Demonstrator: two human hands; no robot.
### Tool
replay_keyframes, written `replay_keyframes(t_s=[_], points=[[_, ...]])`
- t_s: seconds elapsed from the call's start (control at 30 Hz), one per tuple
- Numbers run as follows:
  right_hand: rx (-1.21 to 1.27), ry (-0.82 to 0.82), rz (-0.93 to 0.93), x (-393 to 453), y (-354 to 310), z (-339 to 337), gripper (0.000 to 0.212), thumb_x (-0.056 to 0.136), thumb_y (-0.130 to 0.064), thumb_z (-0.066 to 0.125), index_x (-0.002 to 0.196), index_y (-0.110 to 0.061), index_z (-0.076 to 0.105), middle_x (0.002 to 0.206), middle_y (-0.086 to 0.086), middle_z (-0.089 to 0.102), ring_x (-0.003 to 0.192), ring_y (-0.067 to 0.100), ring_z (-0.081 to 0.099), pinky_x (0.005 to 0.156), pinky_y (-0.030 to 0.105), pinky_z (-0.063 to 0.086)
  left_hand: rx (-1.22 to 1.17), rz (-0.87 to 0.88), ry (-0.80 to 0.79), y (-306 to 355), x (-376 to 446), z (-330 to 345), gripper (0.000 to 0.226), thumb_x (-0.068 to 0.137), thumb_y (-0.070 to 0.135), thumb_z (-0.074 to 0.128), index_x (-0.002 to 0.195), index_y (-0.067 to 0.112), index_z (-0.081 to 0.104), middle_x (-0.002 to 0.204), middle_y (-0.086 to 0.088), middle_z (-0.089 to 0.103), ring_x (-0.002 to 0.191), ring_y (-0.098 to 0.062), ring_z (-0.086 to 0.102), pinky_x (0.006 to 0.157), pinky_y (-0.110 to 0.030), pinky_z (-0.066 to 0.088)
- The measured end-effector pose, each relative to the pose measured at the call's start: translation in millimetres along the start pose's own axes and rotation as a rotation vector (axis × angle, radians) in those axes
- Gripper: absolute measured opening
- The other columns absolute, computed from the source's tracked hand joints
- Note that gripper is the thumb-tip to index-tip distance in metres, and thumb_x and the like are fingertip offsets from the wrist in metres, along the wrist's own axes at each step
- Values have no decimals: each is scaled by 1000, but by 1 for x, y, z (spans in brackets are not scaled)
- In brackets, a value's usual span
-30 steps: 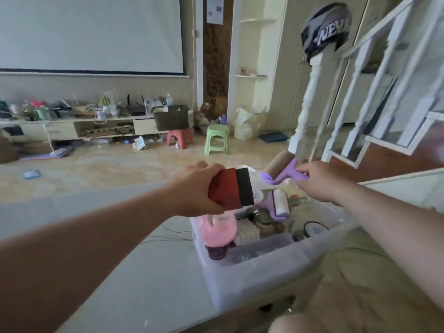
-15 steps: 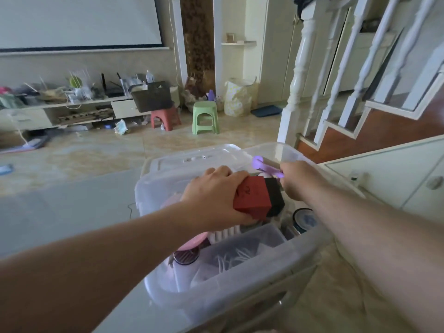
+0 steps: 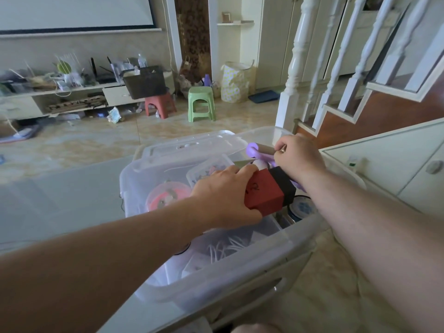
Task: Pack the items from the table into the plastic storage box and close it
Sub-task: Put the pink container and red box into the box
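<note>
Left hand [image 3: 223, 195] grips the red-and-black box [image 3: 269, 192] mid-frame, its long axis running lower left to upper right above the plastic storage box [image 3: 216, 280]. Just beyond, right hand [image 3: 298, 156] pinches the purple lint roller [image 3: 258, 150], poised over the far corner.

The only marking is a small dark scrawl on the top face of the red and black rectangular box [image 3: 266, 193], just beside the knuckles of the left hand [image 3: 225, 195] gripping it; it is too blurred to read as letters or numbers. No other text shows legibly
</note>
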State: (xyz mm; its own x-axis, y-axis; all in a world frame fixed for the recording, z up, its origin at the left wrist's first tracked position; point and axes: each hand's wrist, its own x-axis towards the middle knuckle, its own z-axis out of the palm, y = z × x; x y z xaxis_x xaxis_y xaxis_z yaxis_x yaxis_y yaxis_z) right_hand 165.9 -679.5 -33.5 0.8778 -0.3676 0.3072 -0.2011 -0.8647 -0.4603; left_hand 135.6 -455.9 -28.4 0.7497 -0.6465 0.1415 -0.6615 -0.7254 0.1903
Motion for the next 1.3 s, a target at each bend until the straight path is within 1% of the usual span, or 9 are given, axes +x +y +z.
replay_keyframes(t_s=[0.2,0.6,0.77,0.87,0.97,1.03,1.13,1.23,1.3], points=[[52,44,30,4,1,2,16,88,-17,61,94,-24,73,107,6,64,99,29,60,81,33,48,-15,30,-113,7,-9,1,76,65,74,60,128,37,39,110,11,53,97,-18,57,81,-41,55],[218,-46,-9,-2,4,-46,23,89,-18,59,101,-30,74,83,-9,65,81,14,62,77,34,50,-28,184,12,28,19,9,65,67,63,66,128,45,52,109,10,55,107,-22,52,84,-42,55],[74,-87,-83,-21,16,-60,23,97,-19,57,103,-30,77,92,-8,71,89,18,63,77,30,45,41,479,46,36,54,0,73,74,14,67,143,35,55,145,3,50,123,-30,45,111,-41,35],[93,-59,-57,-29,28,-63,18,98,-24,60,105,-28,76,95,-5,70,92,23,65,77,34,47,72,401,15,44,63,-7,78,76,-5,61,143,36,56,159,-4,32,129,-33,41,104,-44,41],[20,-57,-122,-39,34,-55,18,97,-36,62,109,-28,73,100,0,63,92,25,63,75,34,44,-7,150,157,50,74,2,55,85,0,58,130,32,62,131,-7,48,113,-33,55,80,-45,55],[-31,-61,-177,-46,30,-54,31,94,-47,56,116,-32,71,109,3,61,100,27,60,83,39,50,-16,115,132,50,80,9,44,88,7,61,127,26,61,115,-8,52,103,-33,60,80,-46,56],[-163,-156,-229,-52,22,-54,51,78,-62,44,117,-36,65,122,-2,58,117,32,50,94,49,51,-93,249,-1,40,81,19,55,79,-1,60,129,23,60,125,-5,52,110,-27,57,88,-43,54],[-272,-197,-190,-50,21,-52,54,82,-57,56,134,-44,56,133,-5,51,123,32,43,96,49,49,-143,347,-82,30,67,15,72,75,-4,54,137,32,55,145,13,45,123,-17,53,84,-37,53],[-394,-209,-179,-48,22,-51,59,85,-53,63,142,-46,48,138,-4,47,123,32,40,94,47,46,-128,326,-85,22,54,6,62,81,5,59,135,36,59,138,11,54,117,-16,56,85,-37,53]])
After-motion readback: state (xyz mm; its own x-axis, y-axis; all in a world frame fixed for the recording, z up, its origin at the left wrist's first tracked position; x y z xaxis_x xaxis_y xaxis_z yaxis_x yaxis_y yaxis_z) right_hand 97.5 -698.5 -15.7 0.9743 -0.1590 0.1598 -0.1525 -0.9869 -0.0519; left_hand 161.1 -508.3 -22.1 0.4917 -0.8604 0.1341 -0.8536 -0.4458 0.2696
